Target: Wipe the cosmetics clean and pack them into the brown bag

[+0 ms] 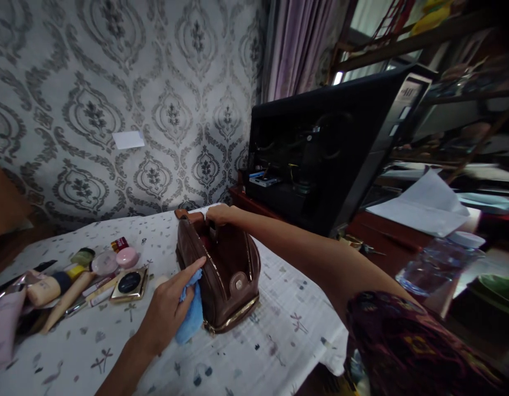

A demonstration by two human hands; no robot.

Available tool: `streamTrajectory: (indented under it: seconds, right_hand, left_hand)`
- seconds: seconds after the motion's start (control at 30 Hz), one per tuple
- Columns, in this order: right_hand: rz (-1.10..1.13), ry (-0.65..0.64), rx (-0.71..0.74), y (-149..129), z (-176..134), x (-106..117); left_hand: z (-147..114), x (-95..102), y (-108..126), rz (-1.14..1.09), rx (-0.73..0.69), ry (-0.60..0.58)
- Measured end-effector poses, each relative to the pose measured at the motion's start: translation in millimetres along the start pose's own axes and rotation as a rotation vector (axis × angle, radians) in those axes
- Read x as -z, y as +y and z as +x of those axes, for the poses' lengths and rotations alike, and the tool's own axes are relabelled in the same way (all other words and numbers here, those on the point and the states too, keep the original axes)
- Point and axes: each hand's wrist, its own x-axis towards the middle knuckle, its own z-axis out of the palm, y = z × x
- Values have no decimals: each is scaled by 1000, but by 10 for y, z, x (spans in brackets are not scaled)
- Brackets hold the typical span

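A brown leather handbag (250, 294) stands with its top unzipped and spread apart on the white patterned cloth. A snap tab and a gold zipper show at its near end. My right hand (220, 215) is closed on the bag's far rim; its fingertips are partly hidden inside. Pressed between my left hand (170, 300) and the bag's left side is a light blue cloth (191, 323). The left index finger points along the bag's upper edge, while the other fingers curl over the blue cloth.
Cosmetics lie to the left, among them a gold compact (129, 284), a pink jar (127, 257) and a foundation bottle (44, 290). A black computer case (320, 159) stands behind my right arm. At the right are a clear plastic container (431, 264) and white paper (421, 206).
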Motion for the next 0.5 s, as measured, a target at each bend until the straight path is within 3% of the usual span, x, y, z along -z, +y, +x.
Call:
streamTrajectory:
  seconds: [0.2,0.5]
  right_hand:
    - [109,24,-18,76,-81,107]
    - [183,18,-269,189,-201,138]
  left_hand:
    - [7,7,0,-6,-32,-5]
    - [0,3,-3,-43,-38,16]
